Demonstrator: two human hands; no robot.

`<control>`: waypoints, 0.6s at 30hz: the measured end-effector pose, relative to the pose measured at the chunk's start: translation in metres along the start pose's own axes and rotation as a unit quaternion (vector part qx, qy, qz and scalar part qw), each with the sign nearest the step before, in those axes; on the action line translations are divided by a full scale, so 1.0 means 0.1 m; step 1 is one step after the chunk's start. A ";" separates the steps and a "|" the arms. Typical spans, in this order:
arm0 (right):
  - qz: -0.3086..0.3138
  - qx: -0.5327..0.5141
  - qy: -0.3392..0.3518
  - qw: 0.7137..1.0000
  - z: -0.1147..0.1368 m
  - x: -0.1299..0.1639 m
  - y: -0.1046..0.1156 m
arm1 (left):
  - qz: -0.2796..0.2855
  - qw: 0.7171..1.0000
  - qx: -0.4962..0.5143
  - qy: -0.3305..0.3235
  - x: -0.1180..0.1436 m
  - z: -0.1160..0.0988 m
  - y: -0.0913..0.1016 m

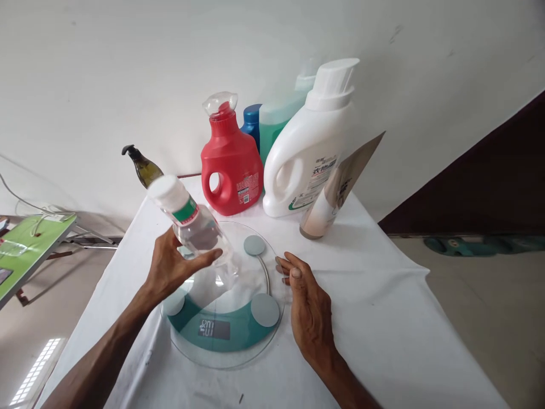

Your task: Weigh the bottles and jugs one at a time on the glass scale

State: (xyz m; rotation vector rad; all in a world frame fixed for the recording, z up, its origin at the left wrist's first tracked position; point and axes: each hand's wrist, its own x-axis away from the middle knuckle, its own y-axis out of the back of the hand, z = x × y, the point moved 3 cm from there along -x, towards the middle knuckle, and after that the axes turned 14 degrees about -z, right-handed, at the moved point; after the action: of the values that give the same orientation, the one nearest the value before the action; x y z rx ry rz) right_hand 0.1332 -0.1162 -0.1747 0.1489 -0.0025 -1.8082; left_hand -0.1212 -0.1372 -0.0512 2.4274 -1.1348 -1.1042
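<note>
The left hand [172, 262] is wrapped around a clear bottle [204, 227], thumb across its near side. The bottle is over the scale [213, 342], slanting in view with its white cap [166, 190] toward the upper left; I cannot tell whether its base touches the glass. A green band rings it just below the cap.

The right hand [311, 309] is loosely spread, thumb up and fingers slightly bent, at the scale's right rim; contact with the glass is unclear. Nearer the person, the scale's display [214, 329] shows digits, upside down in this view.

Beyond the scale, a red jug [232, 153] stands beside a white jug [300, 153], with a brown tube [336, 196] upright in front of the white one. Behind the jugs are a blue bottle [251, 120] and a green bottle [276, 116], both partly hidden. A pump bottle [143, 168] is farther left, behind the clear bottle. White cloth [366, 307] covers the table. Off to the left is a green table [36, 241]; a pale wall [128, 68] rises behind.
</note>
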 end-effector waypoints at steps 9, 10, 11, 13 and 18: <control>0.001 0.026 0.061 0.998 0.01 0.06 0.01 | 0.064 0.991 0.111 -0.038 -0.41 -0.43 -0.76; -0.004 0.028 0.066 0.997 0.02 0.07 0.01 | 0.080 0.989 0.121 -0.041 -0.39 -0.46 -0.87; -0.015 0.029 0.069 0.997 0.04 0.08 0.02 | 0.094 0.986 0.131 -0.044 -0.37 -0.48 -0.97; -0.051 0.032 0.073 0.996 0.06 0.09 0.04 | 0.118 0.981 0.148 -0.048 -0.32 -0.49 -1.18; -0.085 0.021 0.079 0.993 0.12 0.10 0.07 | 0.148 0.977 0.152 -0.033 -0.25 -0.38 -1.56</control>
State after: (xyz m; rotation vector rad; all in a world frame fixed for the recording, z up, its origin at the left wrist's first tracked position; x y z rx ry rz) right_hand 0.1368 -0.1283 -0.1632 0.3299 0.0866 -1.9627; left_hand -0.0177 -0.0175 -0.0895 2.3361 -1.7353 -0.9816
